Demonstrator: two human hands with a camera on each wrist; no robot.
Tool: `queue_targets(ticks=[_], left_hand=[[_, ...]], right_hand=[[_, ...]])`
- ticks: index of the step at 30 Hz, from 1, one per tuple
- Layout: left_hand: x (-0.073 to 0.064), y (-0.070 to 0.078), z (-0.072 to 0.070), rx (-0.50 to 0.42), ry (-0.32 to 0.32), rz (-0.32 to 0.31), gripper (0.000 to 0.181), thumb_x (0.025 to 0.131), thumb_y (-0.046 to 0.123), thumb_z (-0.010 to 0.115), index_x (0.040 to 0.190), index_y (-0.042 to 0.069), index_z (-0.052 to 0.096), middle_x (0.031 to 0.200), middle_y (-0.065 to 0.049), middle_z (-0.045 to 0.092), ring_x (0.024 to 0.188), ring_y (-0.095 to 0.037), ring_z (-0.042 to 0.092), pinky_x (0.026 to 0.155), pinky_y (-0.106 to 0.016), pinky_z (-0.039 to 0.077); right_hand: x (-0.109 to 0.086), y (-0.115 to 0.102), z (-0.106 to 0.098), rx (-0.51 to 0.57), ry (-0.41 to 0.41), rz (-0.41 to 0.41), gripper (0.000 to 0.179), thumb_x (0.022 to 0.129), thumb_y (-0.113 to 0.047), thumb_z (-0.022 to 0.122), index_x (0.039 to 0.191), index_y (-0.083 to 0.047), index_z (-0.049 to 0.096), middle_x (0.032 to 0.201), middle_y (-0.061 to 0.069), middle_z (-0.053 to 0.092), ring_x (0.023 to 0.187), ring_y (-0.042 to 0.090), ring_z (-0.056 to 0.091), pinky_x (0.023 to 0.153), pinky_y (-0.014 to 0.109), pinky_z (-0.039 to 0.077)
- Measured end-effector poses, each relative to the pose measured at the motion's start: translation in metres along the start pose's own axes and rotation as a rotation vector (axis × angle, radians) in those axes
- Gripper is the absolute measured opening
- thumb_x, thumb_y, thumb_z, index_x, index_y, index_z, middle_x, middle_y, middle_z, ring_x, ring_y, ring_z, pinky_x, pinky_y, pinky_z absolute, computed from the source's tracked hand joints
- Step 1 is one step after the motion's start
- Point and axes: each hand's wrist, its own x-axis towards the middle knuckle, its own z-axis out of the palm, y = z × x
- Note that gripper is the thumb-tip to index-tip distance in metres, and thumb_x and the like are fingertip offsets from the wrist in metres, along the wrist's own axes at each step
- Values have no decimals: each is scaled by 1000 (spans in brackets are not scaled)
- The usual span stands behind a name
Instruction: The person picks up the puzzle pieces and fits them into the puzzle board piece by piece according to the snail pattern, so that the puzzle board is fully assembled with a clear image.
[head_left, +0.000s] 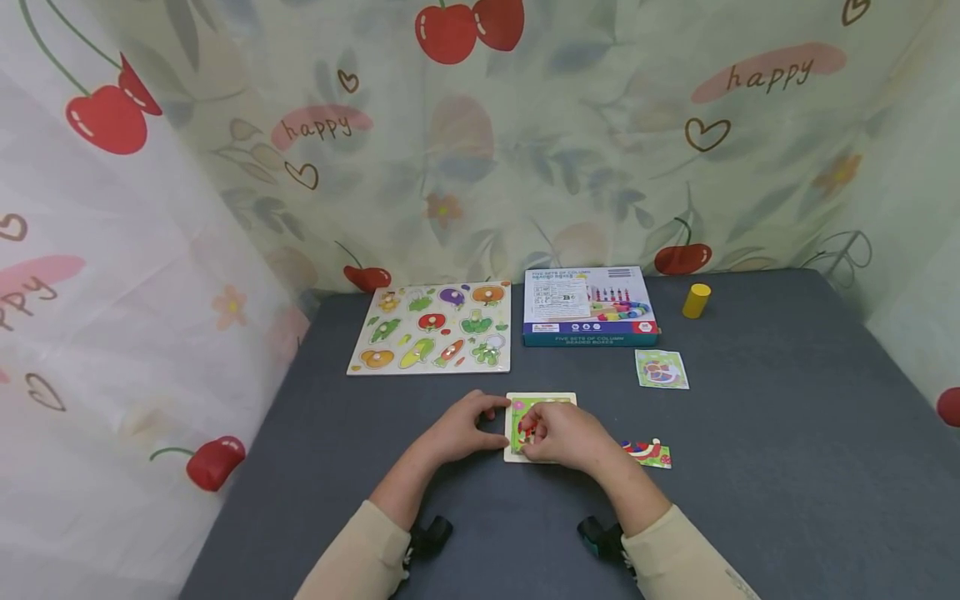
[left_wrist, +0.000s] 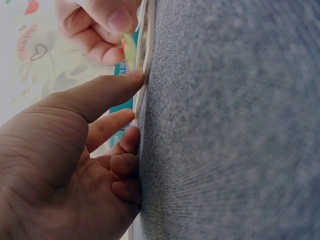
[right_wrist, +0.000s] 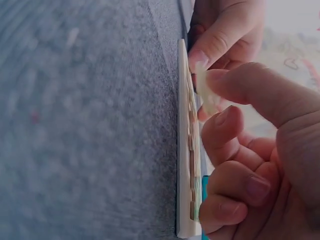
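A small puzzle board point(head_left: 542, 397) with a pale frame lies on the table, its green picture partly hidden under the right hand. My right hand point(head_left: 564, 432) pinches a thin puzzle piece point(right_wrist: 204, 89) between thumb and fingers, over the board's left part. From the left wrist, the piece point(left_wrist: 129, 51) appears tilted up on edge, green with a bit of red. My left hand point(head_left: 467, 427) touches the board's left edge with thumb and index finger spread apart. Its other fingers curl loosely. Beside the right wrist lie colourful puzzle pieces point(head_left: 651, 454), partly covered by the forearm.
Toward the back stand a vegetable peg board point(head_left: 405, 320) and a flat box point(head_left: 590, 340) of beaded columns. Right of them are a yellow cylinder point(head_left: 696, 301) and a square picture card point(head_left: 662, 369). A printed curtain hangs behind the dark table point(head_left: 787, 433).
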Motion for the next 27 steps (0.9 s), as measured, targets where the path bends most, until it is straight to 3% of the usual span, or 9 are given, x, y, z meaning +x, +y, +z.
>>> queue_targets(ticks=[6, 14, 20, 27], left_hand=[[0, 0, 0, 3, -3, -7, 57, 88, 23, 84, 140, 11, 63, 102, -6, 52, 89, -20, 49, 76, -34, 41], [0, 1, 0, 7, -3, -20, 57, 88, 23, 84, 140, 12, 63, 101, -4, 52, 89, -18, 49, 76, -34, 41], [1, 1, 0, 6, -7, -29, 56, 89, 24, 83, 140, 13, 63, 102, -3, 51, 90, -19, 49, 77, -35, 41], [1, 1, 0, 6, -12, -29, 55, 89, 24, 83, 139, 13, 63, 102, -3, 52, 90, -19, 49, 78, -36, 41]], right_hand=[[-1, 3, 1, -2, 1, 8, 25, 81, -20, 86, 93, -13, 65, 65, -3, 56, 56, 13, 51, 55, 31, 38], [2, 5, 3, -24, 28, 13, 32, 81, -23, 89, 106, -12, 73, 68, -1, 54, 59, 15, 50, 57, 32, 37], [4, 6, 6, -53, 65, -1, 26, 81, -25, 90, 103, -16, 78, 68, -5, 54, 62, 14, 49, 60, 33, 38], [2, 6, 8, -80, 89, 5, 26, 81, -28, 89, 105, -22, 82, 87, -10, 72, 76, 10, 59, 70, 34, 48]])
